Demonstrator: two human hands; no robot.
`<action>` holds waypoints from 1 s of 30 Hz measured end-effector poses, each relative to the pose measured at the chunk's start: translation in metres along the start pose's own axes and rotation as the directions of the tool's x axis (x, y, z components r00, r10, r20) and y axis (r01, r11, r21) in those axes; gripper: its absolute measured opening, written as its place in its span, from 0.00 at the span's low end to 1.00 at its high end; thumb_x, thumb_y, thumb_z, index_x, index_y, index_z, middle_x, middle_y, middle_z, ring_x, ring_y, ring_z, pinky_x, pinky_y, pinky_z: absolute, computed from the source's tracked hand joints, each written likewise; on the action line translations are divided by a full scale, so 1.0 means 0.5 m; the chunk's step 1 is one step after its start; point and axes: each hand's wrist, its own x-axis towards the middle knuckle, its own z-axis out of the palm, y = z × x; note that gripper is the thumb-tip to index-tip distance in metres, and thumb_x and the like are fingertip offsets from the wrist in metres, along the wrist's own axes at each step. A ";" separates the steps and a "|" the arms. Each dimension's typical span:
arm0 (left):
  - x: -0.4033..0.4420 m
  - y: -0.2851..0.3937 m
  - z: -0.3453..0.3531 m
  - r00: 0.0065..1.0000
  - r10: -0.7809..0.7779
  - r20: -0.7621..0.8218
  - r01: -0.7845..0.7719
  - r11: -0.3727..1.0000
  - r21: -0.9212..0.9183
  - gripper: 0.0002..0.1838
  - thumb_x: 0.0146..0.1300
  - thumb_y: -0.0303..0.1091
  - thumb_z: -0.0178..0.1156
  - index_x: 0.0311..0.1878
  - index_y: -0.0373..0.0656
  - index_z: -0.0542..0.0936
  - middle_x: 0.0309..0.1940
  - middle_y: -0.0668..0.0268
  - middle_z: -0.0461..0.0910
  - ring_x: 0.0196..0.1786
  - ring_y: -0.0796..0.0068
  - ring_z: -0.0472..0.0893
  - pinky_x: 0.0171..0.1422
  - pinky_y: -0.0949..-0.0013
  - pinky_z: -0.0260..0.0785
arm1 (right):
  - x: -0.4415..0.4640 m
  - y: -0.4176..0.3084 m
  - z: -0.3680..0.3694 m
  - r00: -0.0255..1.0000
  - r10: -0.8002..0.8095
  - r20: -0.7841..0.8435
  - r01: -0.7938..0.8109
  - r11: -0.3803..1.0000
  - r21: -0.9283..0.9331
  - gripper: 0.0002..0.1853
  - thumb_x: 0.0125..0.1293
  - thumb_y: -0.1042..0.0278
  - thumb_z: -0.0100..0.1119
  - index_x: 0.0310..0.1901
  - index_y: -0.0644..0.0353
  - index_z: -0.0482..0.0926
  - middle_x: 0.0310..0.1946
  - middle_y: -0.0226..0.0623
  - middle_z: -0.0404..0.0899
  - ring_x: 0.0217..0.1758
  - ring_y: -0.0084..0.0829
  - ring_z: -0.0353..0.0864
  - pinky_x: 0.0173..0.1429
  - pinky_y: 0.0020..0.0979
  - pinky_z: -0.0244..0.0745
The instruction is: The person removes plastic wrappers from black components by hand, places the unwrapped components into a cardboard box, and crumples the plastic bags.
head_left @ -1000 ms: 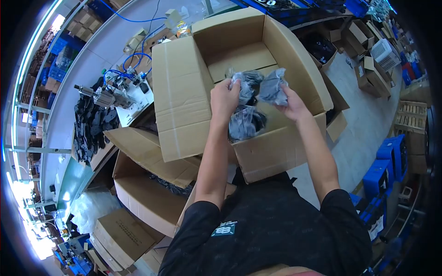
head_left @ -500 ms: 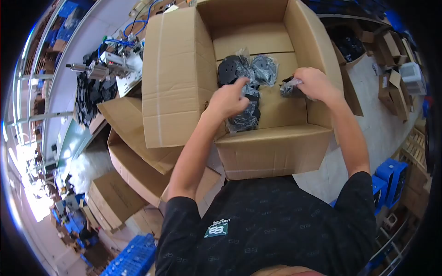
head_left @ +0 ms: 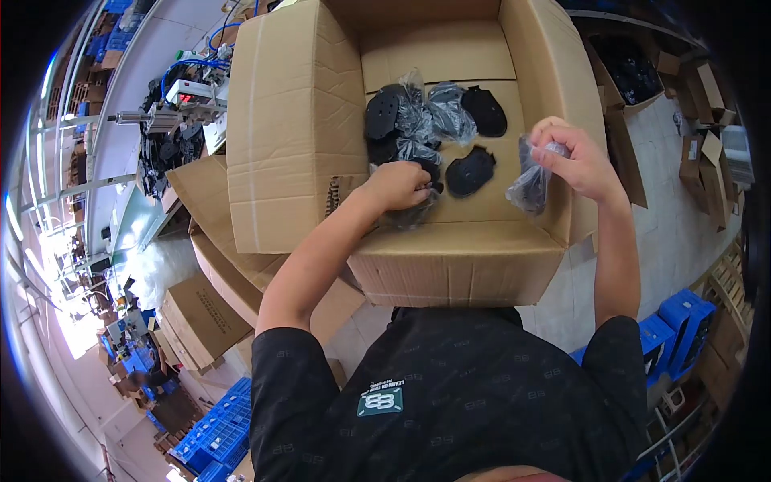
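Inside a large open cardboard box (head_left: 454, 277), my right hand (head_left: 572, 159) pinches a crumpled clear plastic bag (head_left: 530, 186) near the right wall. My left hand (head_left: 399, 186) is over the near left part of the pile, fingers curled; what they hold, if anything, is hidden. Under and beyond it are black rounded plates, some in clear plastic, such as a bagged plate (head_left: 452, 114) and a dark plate with small holes (head_left: 382, 114). Two unwrapped black plates, one in mid-box (head_left: 471, 172) and one farther back (head_left: 484, 111), lie on the box floor.
Left of the box is a workbench machine with a metal cylinder (head_left: 148, 119). More cardboard boxes (head_left: 201, 317) stand at lower left. Blue crates (head_left: 679, 321) are at right, and a carton with black bagged contents (head_left: 625, 72) is at far right.
Two bare black plates now show on the box floor. My right hand has lifted, with the plastic bag hanging from it. My left hand has moved nearer to me, its fingers more curled.
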 end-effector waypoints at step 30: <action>-0.053 0.137 -0.059 0.942 -0.204 0.265 0.304 0.193 -0.933 0.16 0.72 0.37 0.49 0.50 0.36 0.78 0.42 0.62 0.80 0.36 0.73 0.81 0.41 0.66 0.76 | -0.076 -0.076 0.198 0.908 -0.419 -0.005 0.387 0.845 -0.369 0.23 0.53 0.68 0.69 0.53 0.55 0.79 0.46 0.39 0.79 0.48 0.43 0.78 0.53 0.36 0.75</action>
